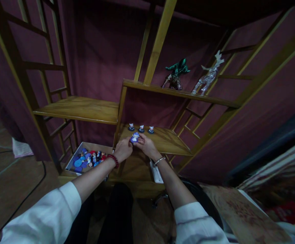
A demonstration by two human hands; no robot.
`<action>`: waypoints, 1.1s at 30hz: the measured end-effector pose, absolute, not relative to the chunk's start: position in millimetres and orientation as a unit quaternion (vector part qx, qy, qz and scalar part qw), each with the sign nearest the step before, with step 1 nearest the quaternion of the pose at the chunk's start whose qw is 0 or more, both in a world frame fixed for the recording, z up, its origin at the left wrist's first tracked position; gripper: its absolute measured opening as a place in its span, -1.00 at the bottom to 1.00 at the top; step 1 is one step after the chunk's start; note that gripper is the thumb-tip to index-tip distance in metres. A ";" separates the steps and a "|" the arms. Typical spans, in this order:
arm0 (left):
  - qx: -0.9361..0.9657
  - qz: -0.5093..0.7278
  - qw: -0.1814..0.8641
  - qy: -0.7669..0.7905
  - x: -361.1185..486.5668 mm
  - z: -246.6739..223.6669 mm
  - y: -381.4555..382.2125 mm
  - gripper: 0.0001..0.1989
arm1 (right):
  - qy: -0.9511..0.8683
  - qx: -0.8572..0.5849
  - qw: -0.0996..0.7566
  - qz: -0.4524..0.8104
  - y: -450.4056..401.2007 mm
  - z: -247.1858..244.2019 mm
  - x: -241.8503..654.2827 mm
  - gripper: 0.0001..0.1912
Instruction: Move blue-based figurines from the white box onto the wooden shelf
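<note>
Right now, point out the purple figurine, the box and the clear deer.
Purple figurine [134,137], head view: middle of its body.
Box [106,148], head view: its far inside wall.
Clear deer [209,78], head view: its torso.

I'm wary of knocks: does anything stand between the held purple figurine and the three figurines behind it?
Nothing visible. Left hand and right hand hold the purple figurine in front of the three figurines on the shelf.

At the upper right of the frame I see a dark green figure [177,73] beside a clear deer ornament [209,77]. At lower left I have a black cable [45,169] running over the brown floor [12,189]. At lower right I see striped cloth [271,162] near a reddish-patterned surface [249,213].
</note>
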State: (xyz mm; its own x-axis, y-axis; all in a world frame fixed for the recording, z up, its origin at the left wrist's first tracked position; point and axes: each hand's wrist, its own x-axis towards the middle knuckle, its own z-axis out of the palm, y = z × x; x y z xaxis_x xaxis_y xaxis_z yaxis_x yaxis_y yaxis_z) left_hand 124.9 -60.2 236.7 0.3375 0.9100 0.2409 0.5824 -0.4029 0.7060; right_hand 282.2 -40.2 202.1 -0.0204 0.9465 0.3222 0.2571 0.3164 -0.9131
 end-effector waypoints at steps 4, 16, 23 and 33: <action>0.795 0.282 0.224 0.489 127.7 235.4 -51.1 -0.62 | -0.629 -0.489 0.507 0.329 -26.5 200.7 286.5 -0.47; 0.806 0.266 0.169 0.502 133.5 221.8 -32.4 -0.60 | -0.650 -0.517 0.475 0.290 1.4 196.1 286.9 -0.41; 0.813 0.284 0.133 0.490 138.3 213.0 -26.9 -0.57 | -0.652 -0.515 0.473 0.291 9.1 193.7 286.7 -0.40; 0.815 0.288 0.123 0.488 142.5 211.1 -22.8 -0.55 | -0.660 -0.520 0.472 0.267 15.5 190.2 286.0 -0.43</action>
State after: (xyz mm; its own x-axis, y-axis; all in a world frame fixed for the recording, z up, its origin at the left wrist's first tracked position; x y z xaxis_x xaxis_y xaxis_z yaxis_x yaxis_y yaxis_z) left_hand 142.5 -22.8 211.1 0.3571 0.8663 0.3492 0.7247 -0.4929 0.4815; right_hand 286.0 15.5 190.2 -0.0135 0.9384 0.3453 0.4348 0.3165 -0.8431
